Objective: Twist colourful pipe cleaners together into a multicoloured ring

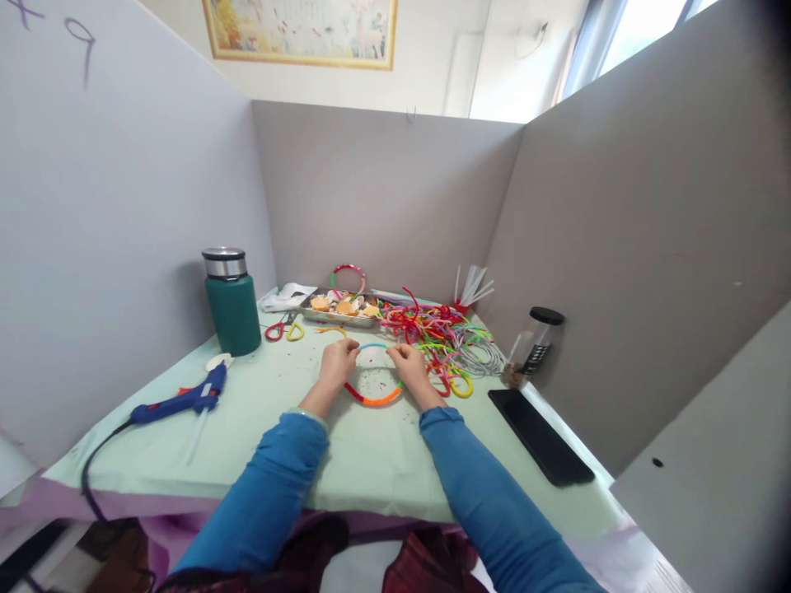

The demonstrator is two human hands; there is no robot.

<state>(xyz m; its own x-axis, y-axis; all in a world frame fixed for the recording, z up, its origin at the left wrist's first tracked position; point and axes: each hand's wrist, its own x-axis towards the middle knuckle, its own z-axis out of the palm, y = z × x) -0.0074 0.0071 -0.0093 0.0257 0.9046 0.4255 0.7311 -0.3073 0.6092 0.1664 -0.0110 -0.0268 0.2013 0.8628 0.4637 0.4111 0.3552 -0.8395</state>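
A ring wrapped in coloured pipe cleaners (381, 402) is held between my two hands over the middle of the table. Its near side shows orange and red, with some green at the right; the far side is light blue. My left hand (337, 363) pinches the ring's left side, and my right hand (409, 368) pinches its right side. Just right of my right hand lie scissors with red and yellow handles (461, 385). A heap of mixed pipe cleaners (426, 325) spreads behind that hand. The fingertips' exact contact with the ring is too small to make out.
At left stand a green bottle (233, 309) and a blue glue gun (179, 403) with its cord. Behind are more scissors (284, 331), a metal tray (343, 317) of small pieces and another ring (348, 268). Right are glue sticks (475, 286), a jar (535, 346) and a black phone (540, 436).
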